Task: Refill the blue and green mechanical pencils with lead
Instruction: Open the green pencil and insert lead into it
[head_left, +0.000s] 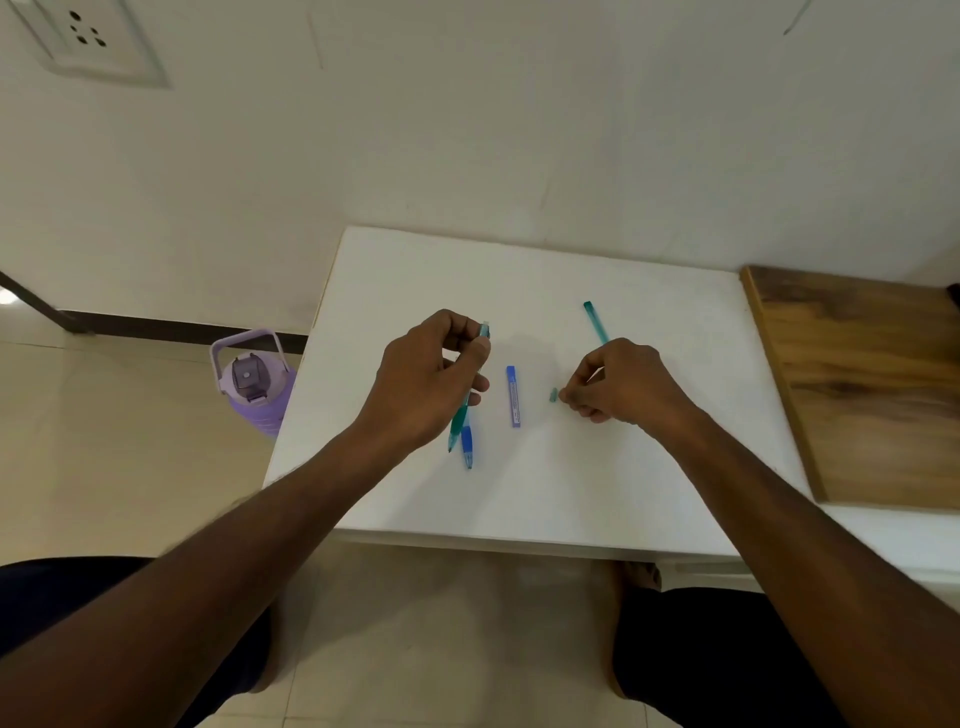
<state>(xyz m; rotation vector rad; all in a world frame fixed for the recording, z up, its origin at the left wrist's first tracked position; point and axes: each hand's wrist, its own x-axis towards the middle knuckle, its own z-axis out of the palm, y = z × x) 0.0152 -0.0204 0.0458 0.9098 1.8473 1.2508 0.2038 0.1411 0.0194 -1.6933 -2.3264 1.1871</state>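
The left hand (426, 379) is gripping the green mechanical pencil (459, 418); the right hand (618, 382) is pinching a small green cap (553, 395); the print on the lead case (513, 396) is too small to read.

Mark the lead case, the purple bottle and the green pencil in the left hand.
lead case (514, 396), head view, middle of the blue case.
purple bottle (260, 410), head view, its body.
green pencil (459, 420), head view, grip section below the left hand (423, 384).

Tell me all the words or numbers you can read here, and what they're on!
None can be read.
Lead case: has a pale label with tiny print, too small and blurred to read.
Pencils in the left hand, water bottle, wall socket: no words or numbers show.
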